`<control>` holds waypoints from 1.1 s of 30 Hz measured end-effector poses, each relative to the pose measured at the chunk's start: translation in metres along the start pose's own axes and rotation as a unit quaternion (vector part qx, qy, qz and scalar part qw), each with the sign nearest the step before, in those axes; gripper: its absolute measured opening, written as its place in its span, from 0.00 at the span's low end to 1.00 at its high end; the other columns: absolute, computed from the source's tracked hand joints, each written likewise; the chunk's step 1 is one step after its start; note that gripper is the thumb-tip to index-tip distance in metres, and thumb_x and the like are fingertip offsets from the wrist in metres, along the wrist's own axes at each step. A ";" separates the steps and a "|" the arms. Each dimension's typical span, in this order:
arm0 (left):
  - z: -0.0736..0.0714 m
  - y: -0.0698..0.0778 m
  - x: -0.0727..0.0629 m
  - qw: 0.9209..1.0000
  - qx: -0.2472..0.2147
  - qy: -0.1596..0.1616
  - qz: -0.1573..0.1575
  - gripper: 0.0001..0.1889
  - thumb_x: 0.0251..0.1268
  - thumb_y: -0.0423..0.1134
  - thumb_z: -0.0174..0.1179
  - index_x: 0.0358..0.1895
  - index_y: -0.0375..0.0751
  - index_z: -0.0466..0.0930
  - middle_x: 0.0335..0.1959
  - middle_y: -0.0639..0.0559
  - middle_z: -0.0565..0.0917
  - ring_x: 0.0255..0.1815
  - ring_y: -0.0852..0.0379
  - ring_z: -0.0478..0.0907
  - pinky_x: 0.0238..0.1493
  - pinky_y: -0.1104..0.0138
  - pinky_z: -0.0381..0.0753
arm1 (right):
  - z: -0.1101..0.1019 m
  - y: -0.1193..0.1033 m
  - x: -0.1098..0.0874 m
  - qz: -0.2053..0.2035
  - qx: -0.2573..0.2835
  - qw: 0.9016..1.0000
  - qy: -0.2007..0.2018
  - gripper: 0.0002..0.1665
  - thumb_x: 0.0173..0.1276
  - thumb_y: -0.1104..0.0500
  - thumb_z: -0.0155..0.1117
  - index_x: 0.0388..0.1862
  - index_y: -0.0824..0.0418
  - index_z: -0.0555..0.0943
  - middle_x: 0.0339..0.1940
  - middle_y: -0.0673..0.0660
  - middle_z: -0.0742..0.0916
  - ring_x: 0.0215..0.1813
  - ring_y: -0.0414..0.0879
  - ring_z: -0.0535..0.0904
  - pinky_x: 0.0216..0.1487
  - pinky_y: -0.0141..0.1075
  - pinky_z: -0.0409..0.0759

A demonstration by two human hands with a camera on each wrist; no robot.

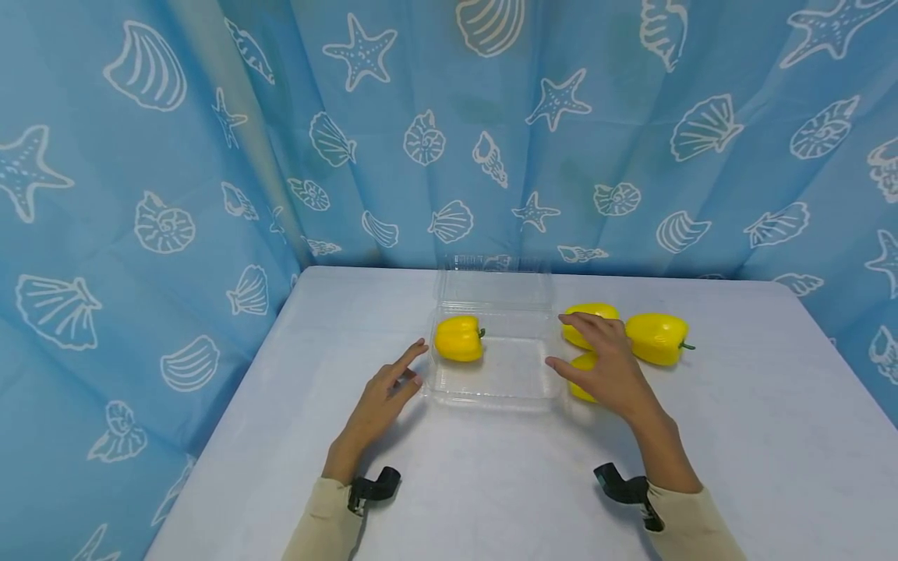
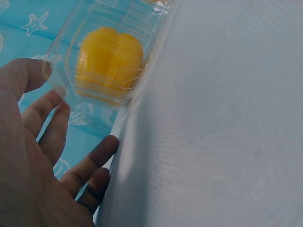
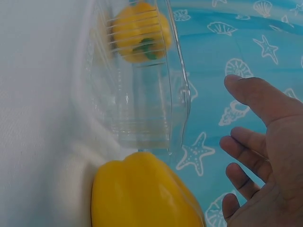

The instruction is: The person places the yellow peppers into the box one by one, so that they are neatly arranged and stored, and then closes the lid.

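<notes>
A clear plastic clamshell box (image 1: 515, 370) lies with its lid raised at the back. Inside its left part sits a yellow bell pepper (image 1: 458, 339); its green stem points right. My left hand (image 1: 379, 401) is at the box's left edge, and in the left wrist view its thumb (image 2: 35, 73) overlaps the clear rim. Right of the box, my right hand (image 1: 610, 370) is spread over two yellow peppers, a far one (image 1: 592, 312) and a near one (image 1: 582, 382), both partly hidden. In the right wrist view its fingers (image 3: 248, 156) hold nothing, beside a pepper (image 3: 142, 194).
Another yellow pepper (image 1: 655, 339) lies right of my right hand, stem to the right. Everything stands on a white-covered table (image 1: 491, 483). A blue curtain (image 1: 435, 195) with white shells and starfish hangs behind the table and along its left side.
</notes>
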State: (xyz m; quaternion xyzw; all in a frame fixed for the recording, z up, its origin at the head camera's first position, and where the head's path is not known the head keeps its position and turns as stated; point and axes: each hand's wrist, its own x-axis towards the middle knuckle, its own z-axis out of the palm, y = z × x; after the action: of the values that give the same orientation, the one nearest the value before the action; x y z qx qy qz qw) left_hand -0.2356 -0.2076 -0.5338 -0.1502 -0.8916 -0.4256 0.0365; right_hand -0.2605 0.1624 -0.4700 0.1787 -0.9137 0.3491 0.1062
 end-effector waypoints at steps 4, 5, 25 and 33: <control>0.001 0.002 0.000 1.000 0.003 0.000 0.000 0.28 0.78 0.47 0.53 0.77 0.62 0.62 0.77 0.67 0.61 0.53 0.54 0.74 0.57 0.52 0.72 | -0.002 0.003 -0.002 0.004 0.001 1.000 0.001 0.39 0.61 0.48 0.76 0.70 0.56 0.74 0.70 0.61 0.73 0.68 0.62 0.59 0.64 0.65 0.59; 0.001 0.003 0.000 1.000 0.005 0.000 0.000 0.28 0.78 0.46 0.53 0.77 0.62 0.62 0.77 0.66 0.61 0.53 0.54 0.74 0.57 0.52 0.72 | -0.002 0.003 -0.003 0.005 0.000 1.000 0.001 0.39 0.61 0.48 0.76 0.70 0.56 0.74 0.70 0.61 0.73 0.68 0.62 0.59 0.64 0.64 0.59; 0.001 0.004 0.001 1.000 0.007 0.000 -0.008 0.28 0.78 0.46 0.52 0.77 0.60 0.62 0.77 0.66 0.61 0.53 0.54 0.75 0.57 0.52 0.72 | -0.017 0.018 -0.017 0.016 -0.026 1.000 -0.003 0.41 0.59 0.47 0.77 0.69 0.57 0.74 0.71 0.62 0.72 0.69 0.63 0.58 0.62 0.67 0.61; 0.001 0.004 0.001 1.000 0.006 0.005 0.002 0.27 0.78 0.45 0.53 0.77 0.58 0.63 0.77 0.65 0.62 0.52 0.54 0.75 0.55 0.51 0.73 | -0.025 0.028 -0.023 0.023 -0.035 0.999 0.001 0.43 0.60 0.44 0.76 0.70 0.58 0.73 0.71 0.62 0.71 0.69 0.63 0.57 0.61 0.68 0.62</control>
State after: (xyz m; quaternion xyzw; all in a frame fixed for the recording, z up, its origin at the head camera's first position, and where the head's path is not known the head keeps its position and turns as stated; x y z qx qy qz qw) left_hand -0.2349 -0.2044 -0.5312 -0.1494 -0.8938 -0.4208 0.0426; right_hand -0.2490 0.2047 -0.4760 0.1530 -0.9291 0.3196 0.1055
